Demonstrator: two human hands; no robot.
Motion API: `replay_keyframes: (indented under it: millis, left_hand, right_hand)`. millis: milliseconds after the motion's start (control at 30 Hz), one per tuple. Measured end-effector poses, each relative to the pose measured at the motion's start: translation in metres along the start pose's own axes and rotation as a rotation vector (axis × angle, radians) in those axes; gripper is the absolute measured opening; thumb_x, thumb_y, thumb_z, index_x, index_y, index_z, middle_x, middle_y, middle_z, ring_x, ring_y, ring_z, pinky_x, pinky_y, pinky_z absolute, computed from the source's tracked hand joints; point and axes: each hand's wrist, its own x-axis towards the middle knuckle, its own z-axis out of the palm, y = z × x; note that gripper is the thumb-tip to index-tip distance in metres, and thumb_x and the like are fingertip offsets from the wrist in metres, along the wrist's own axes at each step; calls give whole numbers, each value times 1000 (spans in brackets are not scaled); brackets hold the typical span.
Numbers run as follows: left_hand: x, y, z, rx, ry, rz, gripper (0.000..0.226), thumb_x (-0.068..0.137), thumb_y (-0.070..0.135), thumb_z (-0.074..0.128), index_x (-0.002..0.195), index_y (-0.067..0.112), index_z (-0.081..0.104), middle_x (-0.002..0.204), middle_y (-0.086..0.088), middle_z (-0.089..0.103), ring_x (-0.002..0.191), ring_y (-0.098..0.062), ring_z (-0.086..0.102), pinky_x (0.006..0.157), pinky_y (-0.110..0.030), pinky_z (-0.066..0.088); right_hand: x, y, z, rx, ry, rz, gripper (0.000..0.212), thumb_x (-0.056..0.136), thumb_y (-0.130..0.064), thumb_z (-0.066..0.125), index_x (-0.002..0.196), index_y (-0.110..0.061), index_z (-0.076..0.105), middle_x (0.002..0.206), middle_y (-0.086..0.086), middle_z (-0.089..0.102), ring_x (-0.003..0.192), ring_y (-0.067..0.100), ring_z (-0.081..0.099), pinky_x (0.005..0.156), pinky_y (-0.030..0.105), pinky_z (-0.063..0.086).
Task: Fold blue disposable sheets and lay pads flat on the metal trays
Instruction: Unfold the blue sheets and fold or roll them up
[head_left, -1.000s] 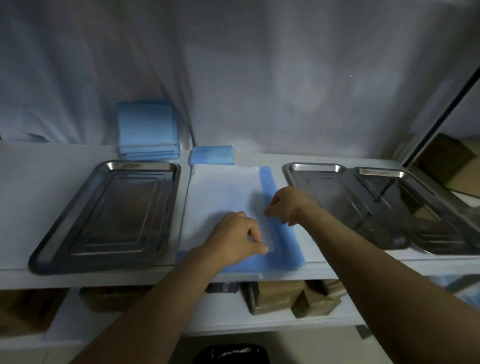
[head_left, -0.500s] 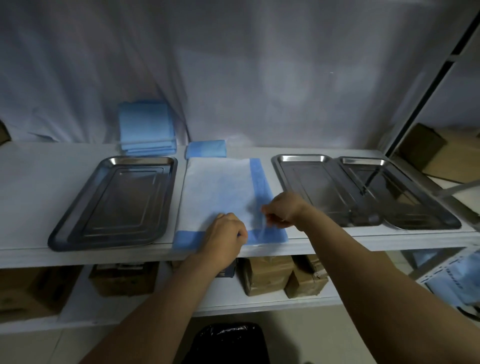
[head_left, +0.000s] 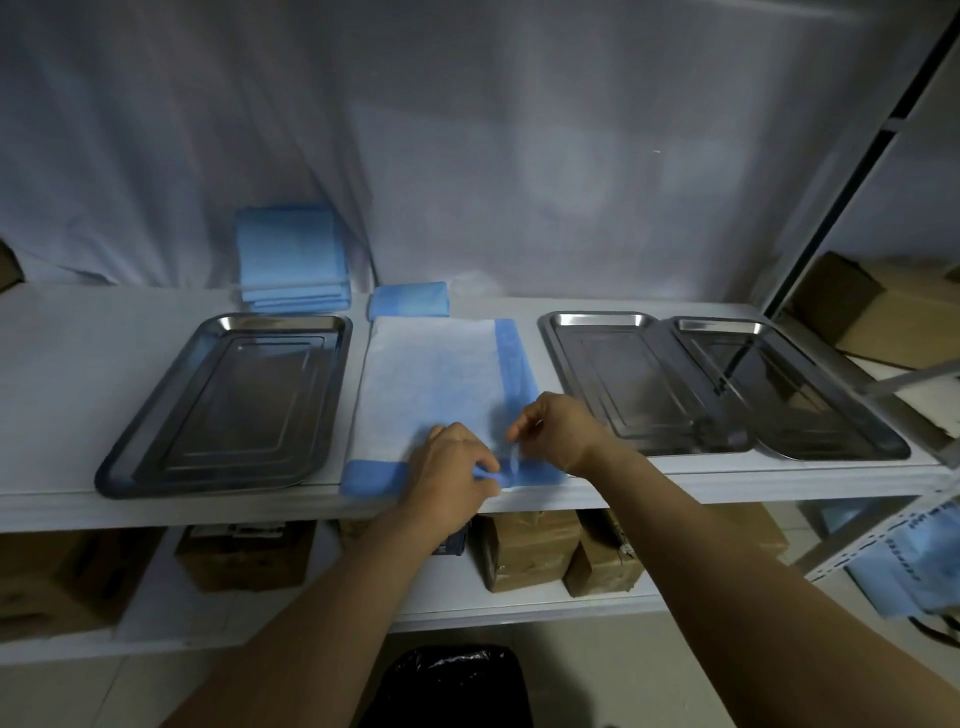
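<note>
The white-faced, blue-bordered rectangular disposable pad (head_left: 431, 374) is laid flat on the white shelf board (head_left: 62, 364), in the gap between the trays and on none of them. Its near blue margin reaches the shelf's front edge.

At the pad's 5 o'clock corner the blue border is pinched between the thumb and curled fingers of the left hand (head_left: 457, 467). Just beside it, at 4 o'clock, a thin lifted layer of the same corner appears to be pinched by the right hand (head_left: 558, 431); the exact contact is lost in blur.

The pad is judged to be very light, limp and thin, and easily creased or torn if pulled from one point. It would best be taken at two corners of the blue border, kept taut between the hands, and lowered flat.

At 9 o'clock from the pad, just beside it, a rectangular stainless-steel tray (head_left: 244, 400) is set. At 3 o'clock a second steel tray (head_left: 623, 384) and a third steel tray (head_left: 789, 395) are placed with adjoining rims overlapped. No pad is yet laid in any of them.

At 11 o'clock a stack of folded blue sheets (head_left: 291, 254) is leaned against the pale draped cloth (head_left: 519, 156). At 12 o'clock a small folded blue piece (head_left: 409, 300) is seen just past the pad's far edge. Below, at 6 o'clock, brown cardboard boxes (head_left: 524, 551) are stored on a lower shelf.
</note>
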Motion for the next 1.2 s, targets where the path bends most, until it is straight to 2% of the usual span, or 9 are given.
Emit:
replay_keyframes:
  millis: [100, 367, 433, 567, 700, 833, 900, 1033, 1200]
  left_hand:
    - [3, -2, 1, -37, 23, -24, 15, 80, 7, 63, 68, 7, 71, 88, -7, 64, 90, -21, 57, 81, -38, 51]
    - [9, 4, -6, -281, 89, -223, 21, 88, 13, 56, 67, 14, 54, 65, 6, 50, 72, -15, 50, 65, -20, 36]
    - [9, 6, -3, -372, 86, -213, 11, 85, 22, 63, 77, 17, 58, 77, 5, 55, 81, -15, 54, 71, -24, 41]
    - [8, 5, -2, -198, 136, -200, 52, 70, 43, 76, 112, 18, 59, 107, 4, 53, 104, -16, 49, 90, -33, 45]
    - [8, -7, -23, 63, 434, -204, 27, 82, 17, 65, 109, 12, 66, 108, -9, 60, 105, -29, 51, 86, -38, 44]
    - [10, -28, -52, -11, 586, -225, 22, 79, -2, 57, 93, 5, 72, 94, -18, 63, 88, -38, 60, 69, -37, 45]
    - [10, -30, -67, -105, 611, -244, 28, 81, -5, 52, 100, 3, 70, 99, -21, 63, 90, -37, 59, 72, -36, 45]
    - [15, -15, -92, -253, 648, -235, 29, 86, -3, 45, 103, 8, 65, 95, -17, 64, 89, -29, 58, 71, -28, 37]
    - [14, 13, -124, -182, 732, -182, 30, 81, 0, 47, 96, 15, 68, 100, -13, 60, 95, -32, 57, 72, -32, 40]
  right_hand:
    - [4, 0, 0, -40, 123, 7, 8, 82, -7, 68, 86, -7, 74, 74, -10, 59, 78, 10, 55, 76, 25, 47]
    - [3, 2, -4, 236, 162, -17, 18, 82, -2, 67, 69, -14, 63, 66, -1, 59, 60, 12, 54, 75, 34, 53]
    - [5, 0, -3, 242, 188, -36, 9, 84, -5, 65, 77, -11, 65, 71, -2, 59, 65, 12, 55, 77, 33, 53]
    - [7, -12, -8, 173, 311, -91, 12, 87, -14, 63, 77, -20, 62, 96, 0, 58, 80, 11, 55, 85, 31, 51]
    - [6, -36, -21, 433, 297, -136, 34, 92, 6, 40, 73, -22, 44, 94, 5, 59, 63, 17, 55, 48, 13, 44]
    - [8, -57, -43, 613, 406, -179, 33, 88, 13, 36, 74, -17, 42, 73, 6, 51, 62, 18, 52, 56, 22, 48]
    - [8, -65, -50, 448, 383, -198, 26, 84, 11, 45, 89, -14, 52, 85, 8, 53, 73, 20, 52, 67, 29, 46]
    - [5, -77, -55, -332, 374, -182, 43, 82, -5, 62, 124, -15, 57, 118, 11, 48, 101, 29, 55, 79, 28, 42]
    - [-16, -103, -70, -266, 680, -101, 32, 88, -10, 47, 114, -19, 63, 118, 11, 47, 97, 35, 56, 74, 31, 37]
